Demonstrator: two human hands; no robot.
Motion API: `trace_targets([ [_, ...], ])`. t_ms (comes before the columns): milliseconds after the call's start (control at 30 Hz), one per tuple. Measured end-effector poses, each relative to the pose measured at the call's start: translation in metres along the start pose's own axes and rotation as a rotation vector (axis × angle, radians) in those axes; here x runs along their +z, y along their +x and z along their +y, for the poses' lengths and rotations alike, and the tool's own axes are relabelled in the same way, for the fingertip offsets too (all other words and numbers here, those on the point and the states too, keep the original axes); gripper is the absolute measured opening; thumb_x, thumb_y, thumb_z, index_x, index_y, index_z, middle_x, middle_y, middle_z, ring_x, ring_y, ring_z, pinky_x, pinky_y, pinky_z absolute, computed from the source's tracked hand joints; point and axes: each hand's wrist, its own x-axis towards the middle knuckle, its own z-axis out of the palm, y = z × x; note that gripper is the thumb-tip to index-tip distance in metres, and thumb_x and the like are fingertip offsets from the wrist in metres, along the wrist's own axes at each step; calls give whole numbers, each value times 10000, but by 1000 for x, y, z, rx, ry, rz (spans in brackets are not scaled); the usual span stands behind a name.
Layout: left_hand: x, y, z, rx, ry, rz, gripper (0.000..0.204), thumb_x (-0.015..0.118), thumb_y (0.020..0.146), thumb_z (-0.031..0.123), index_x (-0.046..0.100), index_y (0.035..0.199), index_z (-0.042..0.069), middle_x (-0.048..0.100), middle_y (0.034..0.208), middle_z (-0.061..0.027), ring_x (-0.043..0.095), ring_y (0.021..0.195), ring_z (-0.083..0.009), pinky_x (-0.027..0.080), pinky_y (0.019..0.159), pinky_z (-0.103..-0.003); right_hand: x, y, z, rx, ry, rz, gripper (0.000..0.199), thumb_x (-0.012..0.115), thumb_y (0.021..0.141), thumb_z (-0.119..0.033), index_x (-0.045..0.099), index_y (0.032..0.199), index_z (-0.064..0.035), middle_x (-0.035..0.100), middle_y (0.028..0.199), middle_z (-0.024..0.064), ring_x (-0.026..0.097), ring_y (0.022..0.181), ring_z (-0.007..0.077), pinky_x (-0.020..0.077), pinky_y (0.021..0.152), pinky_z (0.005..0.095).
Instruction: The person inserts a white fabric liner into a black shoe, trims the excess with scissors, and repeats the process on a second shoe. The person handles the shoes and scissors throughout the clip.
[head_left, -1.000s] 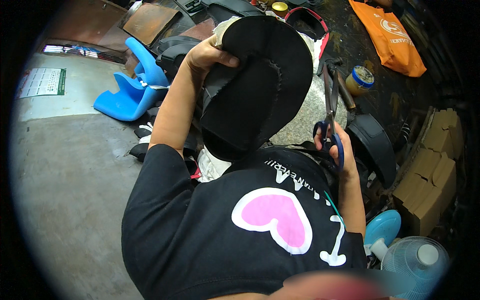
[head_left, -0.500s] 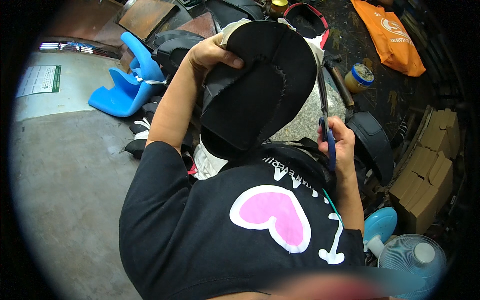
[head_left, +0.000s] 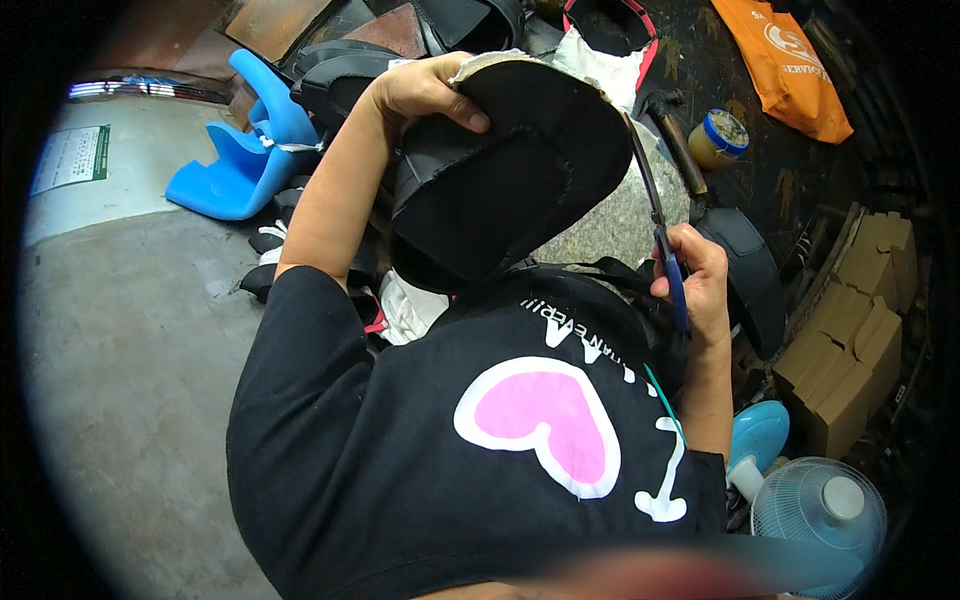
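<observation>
Up in front of my chest is a large black stitched, padded piece (head_left: 490, 190) with a rounded outline and a pale, ragged strip along its far edge. My left hand (head_left: 430, 95) is closed on its upper left edge, thumb on the near face and fingers hidden behind. My right hand (head_left: 695, 280) grips blue-handled scissors (head_left: 662, 235). Their long dark blades point up and left, alongside the right edge of the padded piece. Whether the blades bite into the strip I cannot tell.
Beyond lie a pale stone slab (head_left: 600, 225), a hammer (head_left: 680, 145), a lidded jar (head_left: 718, 140) and an orange bag (head_left: 790, 70). Blue foam (head_left: 240, 150) lies at left. A black curved piece (head_left: 742, 270), cardboard boxes (head_left: 840, 350) and a fan (head_left: 820, 515) stand at right.
The scissors have tilted, their handles moving right and their tips left toward the piece's upper right edge. The padded piece has turned slightly in my left hand, and the whole view has shifted a little.
</observation>
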Motion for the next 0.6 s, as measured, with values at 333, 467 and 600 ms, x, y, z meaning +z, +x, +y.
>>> trace_targets([
  [333,27,41,-13,28,370,-264,536,753,771,64,592,1267,-61,676,1192,-117,608,1077,-220,428,1020,-314,-7,25,10,100,60,90,255,758,826,-151,618,989,-14,606,825,7,589,763,87,467,688,226],
  [467,53,70,-36,-54,356,-376,582,737,818,124,543,1346,-27,646,1236,-150,578,1134,-219,395,1054,-309,1,46,10,13,-6,69,394,812,778,-165,604,1086,-34,587,851,-6,567,873,76,461,761,220],
  [600,49,66,-50,-80,509,-223,690,756,837,274,487,1386,-46,635,1245,-139,602,1118,-212,447,1009,-289,12,47,21,171,-29,116,294,803,771,-98,603,977,-37,549,832,-44,505,720,56,444,681,201],
])
